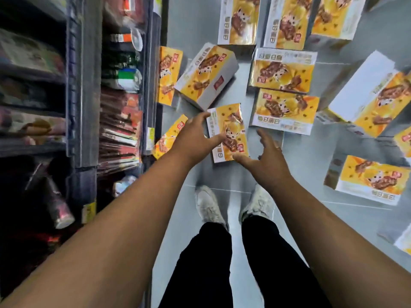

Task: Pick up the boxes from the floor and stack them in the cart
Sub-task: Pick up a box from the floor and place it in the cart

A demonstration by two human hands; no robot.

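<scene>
Several yellow and white boxes lie scattered on the grey tiled floor. The nearest box (230, 130) lies just ahead of my feet. My left hand (195, 135) reaches down over its left edge with spread fingers, the fingertips at or just above the box. My right hand (264, 155) hovers at its lower right corner, fingers spread, thumb near the box edge. Neither hand holds anything. No cart is in view.
Blue store shelves (84, 85) full of packaged goods run along the left. More boxes lie ahead (209, 74), (283, 70), (285, 112) and to the right (369, 178), (373, 94). My white shoes (210, 205) stand on bare floor (300, 152).
</scene>
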